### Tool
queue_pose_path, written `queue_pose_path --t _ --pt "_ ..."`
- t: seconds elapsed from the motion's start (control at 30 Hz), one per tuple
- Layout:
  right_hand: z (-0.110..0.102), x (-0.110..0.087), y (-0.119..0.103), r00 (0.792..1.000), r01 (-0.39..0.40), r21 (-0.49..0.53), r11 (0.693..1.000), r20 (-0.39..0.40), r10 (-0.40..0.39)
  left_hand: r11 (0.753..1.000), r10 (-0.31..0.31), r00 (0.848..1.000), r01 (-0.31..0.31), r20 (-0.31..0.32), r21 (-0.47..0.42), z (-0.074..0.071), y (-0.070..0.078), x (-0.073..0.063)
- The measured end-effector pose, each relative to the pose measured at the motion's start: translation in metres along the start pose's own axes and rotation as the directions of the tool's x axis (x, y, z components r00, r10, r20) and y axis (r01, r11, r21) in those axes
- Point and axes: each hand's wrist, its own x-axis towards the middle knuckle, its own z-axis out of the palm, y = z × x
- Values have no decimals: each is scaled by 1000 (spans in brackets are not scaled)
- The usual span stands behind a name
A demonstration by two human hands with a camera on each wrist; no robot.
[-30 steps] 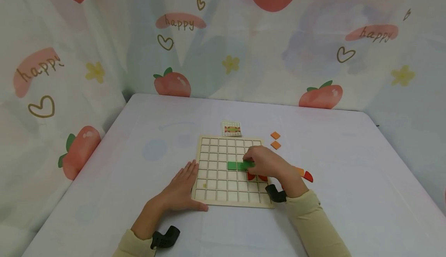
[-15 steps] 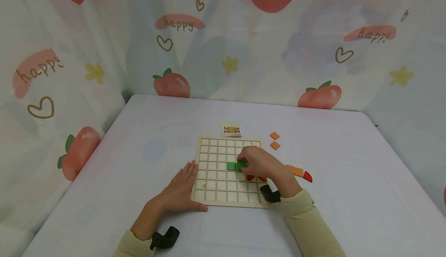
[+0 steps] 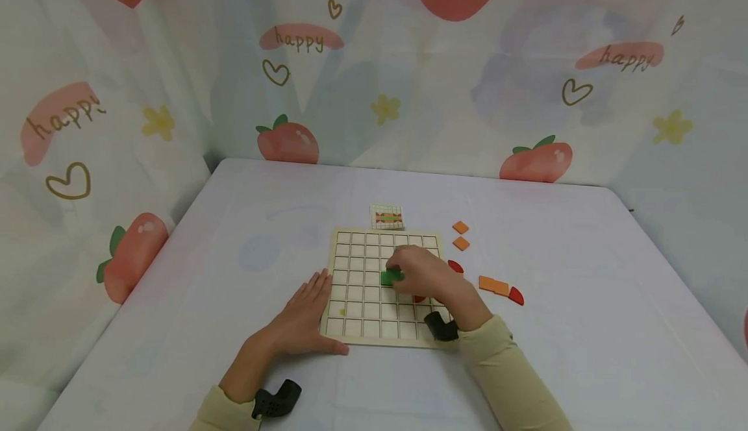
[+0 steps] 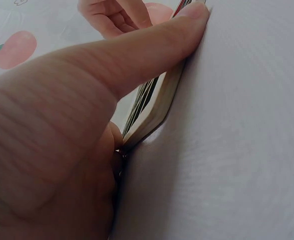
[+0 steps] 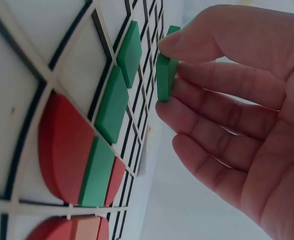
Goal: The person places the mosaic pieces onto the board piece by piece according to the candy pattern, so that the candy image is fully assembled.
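My left hand (image 3: 300, 317) lies along the left edge of the pale gridded board (image 3: 356, 330), fingers straight and thumb at its front edge. In the left wrist view, the thumb (image 4: 152, 50) reaches across the board's rim. Over the middle of the board, my right hand (image 3: 423, 272) pinches a green tile (image 5: 163, 82) between thumb and fingers. Beneath it, several green tiles (image 5: 111, 107) sit in a row of grid squares. Red rounded pieces (image 5: 64, 145) flank the nearest green tile, and others sit around an orange piece (image 5: 85, 229).
Behind the board lies a small pattern card (image 3: 388, 217). To its right are two orange diamond-set tiles (image 3: 461, 243), a red rounded piece (image 3: 455, 267), and orange tiles (image 3: 493, 285) beside another red piece (image 3: 516, 296). A printed cloth (image 3: 374, 61) hangs behind the white table.
My right hand has shifted left across the board, uncovering a red piece beside the board's right edge. My left hand stays in place on the board's edge.
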Motion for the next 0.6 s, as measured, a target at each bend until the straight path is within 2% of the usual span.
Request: queue_pose_path --t 0.3,0.6 --pt "2 10 -7 1000 22 -27 999 17 -21 1000 -2 1000 2 3 1 1 -1 1" --pt "9 20 -12 999 1 -58 998 43 2 1000 2 1000 -2 8 -4 0 0 1"
